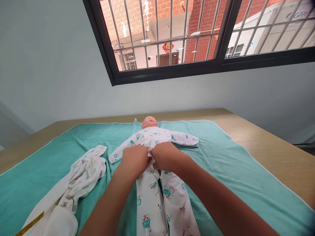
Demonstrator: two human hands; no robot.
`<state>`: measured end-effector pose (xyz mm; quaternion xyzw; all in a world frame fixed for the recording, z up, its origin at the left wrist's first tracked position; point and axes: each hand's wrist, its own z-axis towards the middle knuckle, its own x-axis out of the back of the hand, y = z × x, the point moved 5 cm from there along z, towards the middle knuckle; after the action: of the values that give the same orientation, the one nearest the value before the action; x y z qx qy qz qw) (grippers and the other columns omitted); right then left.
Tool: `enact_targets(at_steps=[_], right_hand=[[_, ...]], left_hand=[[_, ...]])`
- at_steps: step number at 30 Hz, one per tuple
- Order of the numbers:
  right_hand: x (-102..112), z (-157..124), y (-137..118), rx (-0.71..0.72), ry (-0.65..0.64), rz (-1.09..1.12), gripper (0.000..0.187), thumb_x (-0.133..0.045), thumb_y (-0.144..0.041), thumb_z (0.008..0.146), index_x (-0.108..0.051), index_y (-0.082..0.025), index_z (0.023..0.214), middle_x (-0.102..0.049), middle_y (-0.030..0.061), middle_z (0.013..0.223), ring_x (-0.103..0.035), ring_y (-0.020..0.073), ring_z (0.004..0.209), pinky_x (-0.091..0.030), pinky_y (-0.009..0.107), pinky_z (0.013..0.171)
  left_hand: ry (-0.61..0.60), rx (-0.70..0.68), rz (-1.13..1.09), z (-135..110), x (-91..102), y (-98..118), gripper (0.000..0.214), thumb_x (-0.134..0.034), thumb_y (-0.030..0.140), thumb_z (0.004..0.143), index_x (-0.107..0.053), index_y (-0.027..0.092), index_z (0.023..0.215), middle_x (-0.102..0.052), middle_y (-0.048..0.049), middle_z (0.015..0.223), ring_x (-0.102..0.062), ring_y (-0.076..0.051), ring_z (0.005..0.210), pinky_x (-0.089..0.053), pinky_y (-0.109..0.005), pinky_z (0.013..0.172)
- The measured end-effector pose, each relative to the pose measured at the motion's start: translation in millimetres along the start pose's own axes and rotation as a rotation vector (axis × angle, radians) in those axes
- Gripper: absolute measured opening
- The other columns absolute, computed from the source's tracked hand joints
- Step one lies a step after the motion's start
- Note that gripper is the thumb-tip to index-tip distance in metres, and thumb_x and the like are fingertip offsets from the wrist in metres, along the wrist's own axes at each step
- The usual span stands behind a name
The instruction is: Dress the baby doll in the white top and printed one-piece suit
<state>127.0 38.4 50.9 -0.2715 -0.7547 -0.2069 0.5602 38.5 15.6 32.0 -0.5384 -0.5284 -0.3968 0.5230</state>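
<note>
A baby doll (149,122) lies on its back on a teal towel (221,157), dressed in a white printed romper (157,193) with arms spread and legs toward me. My left hand (134,159) and my right hand (165,155) sit side by side on the doll's belly. Both have fingers curled and pinch the romper's front where its two edges meet. The fingertips are hidden under the knuckles.
A crumpled white printed garment (85,175) lies left of the doll, with a white folded diaper (61,223) and a yellow measuring tape (29,225) at the lower left. The towel covers a wooden table (275,154) against a grey wall below a barred window (197,36).
</note>
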Motion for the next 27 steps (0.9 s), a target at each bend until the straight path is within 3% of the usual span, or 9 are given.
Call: enact_targets(at_steps=[5, 8, 12, 15, 18, 20, 23, 27], right_hand=[[-7, 6, 11, 0.054, -0.025, 0.048, 0.018, -0.056, -0.028, 0.081, -0.070, -0.016, 0.079, -0.063, 0.0052, 0.069, -0.058, 0.0190, 0.066, -0.035, 0.029, 0.057], [-10, 13, 19, 0.161, -0.032, 0.173, 0.018, -0.056, -0.026, 0.079, -0.062, -0.017, 0.064, -0.055, 0.0018, 0.061, -0.049, 0.0151, 0.061, -0.034, 0.029, 0.056], [-5, 9, 41, 0.240, -0.073, 0.355, 0.020, -0.053, -0.029, 0.080, -0.060, -0.019, 0.065, -0.059, -0.0009, 0.063, -0.048, 0.0124, 0.058, -0.035, 0.026, 0.055], [1, -3, 60, 0.234, -0.139, 0.505, 0.021, -0.056, -0.035, 0.079, -0.063, -0.020, 0.066, -0.068, -0.0008, 0.073, -0.056, 0.0132, 0.063, -0.036, 0.025, 0.055], [5, -10, 68, 0.231, -0.189, 0.610, 0.025, -0.059, -0.043, 0.079, -0.067, -0.021, 0.071, -0.072, 0.0007, 0.084, -0.062, 0.0153, 0.075, -0.041, 0.025, 0.062], [5, -7, 69, 0.186, -0.153, 0.641, 0.031, -0.058, -0.049, 0.080, -0.067, -0.020, 0.074, -0.072, 0.0028, 0.085, -0.063, 0.0160, 0.074, -0.042, 0.025, 0.063], [3, 8, 62, 0.080, 0.009, 0.575, 0.042, -0.051, -0.056, 0.084, -0.065, -0.018, 0.072, -0.070, 0.0052, 0.079, -0.060, 0.0160, 0.066, -0.039, 0.027, 0.057], [-4, 30, 46, -0.114, 0.209, 0.404, 0.043, -0.046, -0.053, 0.087, -0.065, -0.017, 0.074, -0.065, 0.0076, 0.073, -0.057, 0.0183, 0.065, -0.034, 0.028, 0.054]], left_hand=[[0.022, -0.028, 0.026, -2, 1.4, 0, 0.031, -0.043, 0.033, 0.090, -0.069, 0.016, 0.091, -0.065, -0.0139, 0.096, -0.065, -0.026, 0.075, -0.041, -0.032, 0.057], [0.103, -0.144, -0.027, -12, 14.5, 7, 0.031, -0.040, 0.028, 0.089, -0.069, 0.017, 0.082, -0.063, -0.0120, 0.096, -0.061, -0.022, 0.075, -0.037, -0.031, 0.056], [0.213, -0.238, -0.175, -25, 29.0, 18, 0.031, -0.038, 0.029, 0.089, -0.067, 0.021, 0.079, -0.063, -0.0075, 0.093, -0.056, -0.017, 0.068, -0.033, -0.031, 0.054], [0.085, -0.322, -0.251, -25, 21.7, 23, 0.028, -0.042, 0.025, 0.084, -0.062, 0.020, 0.066, -0.064, -0.0049, 0.079, -0.053, -0.016, 0.061, -0.030, -0.030, 0.051], [-0.084, -0.346, -0.439, -18, 13.5, 13, 0.030, -0.045, 0.030, 0.083, -0.057, 0.020, 0.058, -0.062, -0.0019, 0.065, -0.053, -0.015, 0.056, -0.030, -0.029, 0.049], [-0.078, -0.289, -0.612, -11, 14.5, -1, 0.032, -0.044, 0.036, 0.086, -0.060, 0.021, 0.063, -0.066, -0.0010, 0.069, -0.058, -0.016, 0.061, -0.036, -0.028, 0.052], [-0.021, -0.202, -0.792, 0, 13.3, -21, 0.027, -0.047, 0.040, 0.085, -0.064, 0.020, 0.078, -0.069, -0.0013, 0.079, -0.064, -0.017, 0.069, -0.043, -0.026, 0.059], [0.041, -0.099, -0.842, 15, -0.8, -25, 0.017, -0.050, 0.031, 0.081, -0.062, 0.019, 0.082, -0.067, -0.0015, 0.075, -0.060, -0.015, 0.060, -0.041, -0.025, 0.052]])
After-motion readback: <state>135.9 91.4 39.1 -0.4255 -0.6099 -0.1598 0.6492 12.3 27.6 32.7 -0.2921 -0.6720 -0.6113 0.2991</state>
